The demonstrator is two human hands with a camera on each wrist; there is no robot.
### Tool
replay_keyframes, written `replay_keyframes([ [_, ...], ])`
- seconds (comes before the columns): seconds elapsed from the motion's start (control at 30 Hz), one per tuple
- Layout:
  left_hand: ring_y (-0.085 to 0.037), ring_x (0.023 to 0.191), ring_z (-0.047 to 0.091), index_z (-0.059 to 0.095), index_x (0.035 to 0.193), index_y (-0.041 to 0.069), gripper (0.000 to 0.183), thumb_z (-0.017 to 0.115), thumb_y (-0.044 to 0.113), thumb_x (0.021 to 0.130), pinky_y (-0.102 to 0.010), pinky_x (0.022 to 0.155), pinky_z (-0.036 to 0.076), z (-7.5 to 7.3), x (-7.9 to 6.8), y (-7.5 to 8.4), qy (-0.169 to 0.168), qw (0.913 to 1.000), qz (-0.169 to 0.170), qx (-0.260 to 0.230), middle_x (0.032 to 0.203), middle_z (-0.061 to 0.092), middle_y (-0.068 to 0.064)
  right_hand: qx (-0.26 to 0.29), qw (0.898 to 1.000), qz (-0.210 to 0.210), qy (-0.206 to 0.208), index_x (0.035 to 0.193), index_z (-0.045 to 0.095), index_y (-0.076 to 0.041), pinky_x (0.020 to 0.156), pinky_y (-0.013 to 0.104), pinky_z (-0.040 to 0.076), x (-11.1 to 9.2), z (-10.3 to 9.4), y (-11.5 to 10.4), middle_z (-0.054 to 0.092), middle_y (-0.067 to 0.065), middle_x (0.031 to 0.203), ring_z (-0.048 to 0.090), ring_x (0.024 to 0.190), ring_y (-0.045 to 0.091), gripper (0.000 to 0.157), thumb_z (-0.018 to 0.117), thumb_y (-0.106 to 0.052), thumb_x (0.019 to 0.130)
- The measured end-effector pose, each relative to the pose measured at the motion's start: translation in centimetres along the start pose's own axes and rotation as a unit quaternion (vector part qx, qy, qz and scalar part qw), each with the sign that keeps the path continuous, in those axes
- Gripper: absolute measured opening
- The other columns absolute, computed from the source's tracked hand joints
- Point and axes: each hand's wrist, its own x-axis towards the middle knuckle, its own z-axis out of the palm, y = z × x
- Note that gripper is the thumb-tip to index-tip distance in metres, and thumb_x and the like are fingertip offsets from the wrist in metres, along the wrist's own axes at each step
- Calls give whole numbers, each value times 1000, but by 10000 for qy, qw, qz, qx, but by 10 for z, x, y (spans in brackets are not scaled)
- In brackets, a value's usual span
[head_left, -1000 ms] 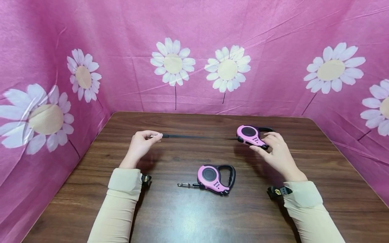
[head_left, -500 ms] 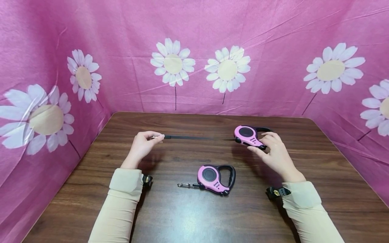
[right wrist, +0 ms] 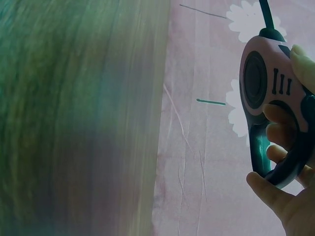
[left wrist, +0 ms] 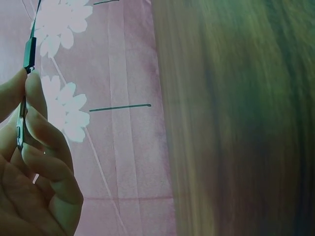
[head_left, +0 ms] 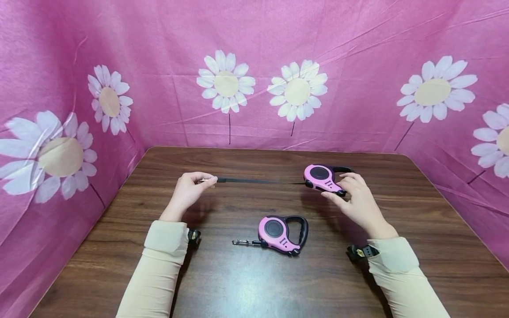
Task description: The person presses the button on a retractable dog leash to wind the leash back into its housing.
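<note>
My right hand (head_left: 359, 205) holds a pink and black retractable dog leash (head_left: 318, 176) above the table, its fingers curled through the handle in the right wrist view. A thin black strap (head_left: 254, 180) runs taut from the leash's nozzle across to my left hand (head_left: 188, 194). There, thumb and fingertips pinch the metal clip (left wrist: 20, 128) at the strap's end, partly covered by the fingers. Between and in front of both hands, a second pink retractable leash (head_left: 274, 228) lies on the table. Its own clip (head_left: 246, 242) points left, and no hand touches it.
The brown wooden table (head_left: 222, 282) has a back edge that meets a pink cloth (head_left: 167, 110) printed with large white daisies. This cloth also hangs along the left and right sides. Each wrist carries a black strap-on device (head_left: 359, 252).
The right hand has carried its leash slightly to the left, and the left hand has edged right. The exposed strap between them is a little shorter. The leash on the table has stayed put.
</note>
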Motion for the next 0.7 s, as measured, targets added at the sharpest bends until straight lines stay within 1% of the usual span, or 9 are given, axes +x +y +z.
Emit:
replay_keyframes([
  [0.13,-32,83,68,77,100,6,25,70,28,92,-26,70,46,2,0,1,-35,10000,1,-31,88,77,-14,1,10000,-36,-7,83,67,5,93,49,39,0,1,0,67,23,93,53,106,40,28,82,-17,74],
  [0.23,-28,79,67,77,100,6,25,70,28,92,-25,67,45,4,0,1,-55,10000,-12,-73,91,76,-17,10,10000,-55,13,82,67,4,93,49,39,-1,2,0,67,23,92,53,106,39,28,82,-18,74],
  [0.4,-10,68,62,77,100,5,25,70,28,92,-24,64,45,5,-1,4,-72,9999,-7,-90,91,76,-18,44,9999,-103,50,83,67,4,92,48,39,-1,4,1,67,22,91,53,105,39,28,82,-18,74],
  [0.5,-3,65,59,77,100,6,25,70,28,92,-23,64,45,6,-1,5,-78,9999,-24,-102,90,76,-17,63,9999,-128,63,83,67,5,91,47,39,-1,5,1,67,22,91,54,104,39,29,83,-17,74],
  [0.6,-3,65,59,77,99,6,24,70,28,92,-23,64,45,6,-1,6,-57,9999,-22,-87,88,77,-15,64,9998,-132,92,82,66,4,91,46,38,-1,5,0,67,21,90,53,104,39,28,83,-18,74],
  [0.7,-6,66,60,77,99,7,24,70,28,92,-23,63,45,7,-1,8,-23,10000,-12,-52,87,77,-13,55,9998,-137,114,82,66,4,91,47,38,-1,4,0,66,22,90,53,104,39,28,82,-18,74],
])
